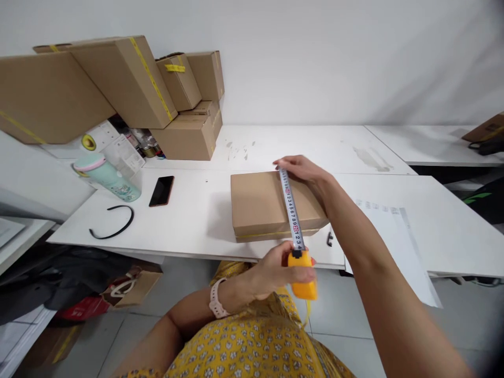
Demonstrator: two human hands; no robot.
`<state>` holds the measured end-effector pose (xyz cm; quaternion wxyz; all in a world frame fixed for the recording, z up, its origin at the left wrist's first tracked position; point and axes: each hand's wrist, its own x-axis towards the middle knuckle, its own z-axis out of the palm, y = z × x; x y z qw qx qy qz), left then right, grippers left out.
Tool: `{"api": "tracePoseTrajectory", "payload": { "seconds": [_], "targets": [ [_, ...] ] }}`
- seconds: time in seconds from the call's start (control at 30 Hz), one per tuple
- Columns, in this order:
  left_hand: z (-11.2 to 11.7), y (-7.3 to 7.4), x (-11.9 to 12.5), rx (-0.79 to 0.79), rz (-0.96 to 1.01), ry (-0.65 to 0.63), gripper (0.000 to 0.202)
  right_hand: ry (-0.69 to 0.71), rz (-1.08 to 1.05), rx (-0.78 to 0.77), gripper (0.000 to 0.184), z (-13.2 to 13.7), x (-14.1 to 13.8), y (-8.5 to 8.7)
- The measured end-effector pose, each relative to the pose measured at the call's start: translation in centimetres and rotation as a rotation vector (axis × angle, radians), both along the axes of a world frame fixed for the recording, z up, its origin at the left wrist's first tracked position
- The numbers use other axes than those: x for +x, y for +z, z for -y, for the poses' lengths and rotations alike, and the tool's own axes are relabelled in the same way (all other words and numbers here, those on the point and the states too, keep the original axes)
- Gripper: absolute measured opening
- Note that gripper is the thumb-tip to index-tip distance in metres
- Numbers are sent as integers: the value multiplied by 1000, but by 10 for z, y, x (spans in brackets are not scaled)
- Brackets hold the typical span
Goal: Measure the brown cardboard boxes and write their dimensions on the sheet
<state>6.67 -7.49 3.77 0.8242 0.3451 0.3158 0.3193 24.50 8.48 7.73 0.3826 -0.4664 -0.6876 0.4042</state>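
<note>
A closed cardboard box [258, 199] lies on the white table close to its front edge, with yellow tape along its front side. My left hand [271, 273] is wrapped around the yellow case of a tape measure [303, 275], just off the front edge of the table. The pulled-out blade [290, 207] runs across the top of the box from front to back, numbers facing up. At the box's far edge, my right hand [301, 169] holds the blade's end with its fingers, while the palm rests by the box's back right side.
Stacked cardboard boxes [185, 136] stand at the back left. Nearby are a mint-green tumbler [110, 176], a phone [161, 191] and a black headband [128, 223]. Right of the box lie a small black item [329, 239] and paper sheets [388, 247], one overhanging the front edge.
</note>
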Motion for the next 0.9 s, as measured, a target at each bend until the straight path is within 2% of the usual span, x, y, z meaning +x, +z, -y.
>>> {"api": "tracePoseTrajectory", "payload": {
  "seconds": [0.07,0.1,0.17,0.23,0.3,0.37,0.4,0.5,0.6,0.67,0.77,0.83,0.9],
  "targets": [
    [5,1,-34,95,-44,-94,67,-119,-47,114,50,-27,17,-4],
    [10,1,-54,153,-69,-90,73,-199,-82,175,52,-34,29,-9],
    [20,-4,-94,250,-137,53,83,-390,-103,242,55,-31,58,-29],
    [27,-15,-126,279,-232,231,81,-506,-15,200,59,-6,82,-57],
    [27,-28,-144,280,-316,332,77,-462,71,124,65,28,90,-84],
    [21,-38,-150,266,-341,341,76,-385,125,85,67,58,81,-100],
    [16,-40,-149,262,-340,323,77,-342,141,80,66,69,72,-102],
    [-2,-30,-147,293,-363,293,78,-240,168,80,64,82,43,-85],
    [-27,-3,-152,357,-394,350,74,-292,164,61,62,73,25,-52],
    [-47,15,-158,396,-379,361,71,-384,206,79,55,58,20,-32],
    [-74,36,-161,457,-360,356,64,-516,418,177,49,25,18,-14],
    [-80,42,-157,495,-364,373,62,-563,553,295,46,2,14,-9],
    [-73,41,-148,506,-351,355,67,-504,620,442,40,-15,6,-8]
  ]
}}
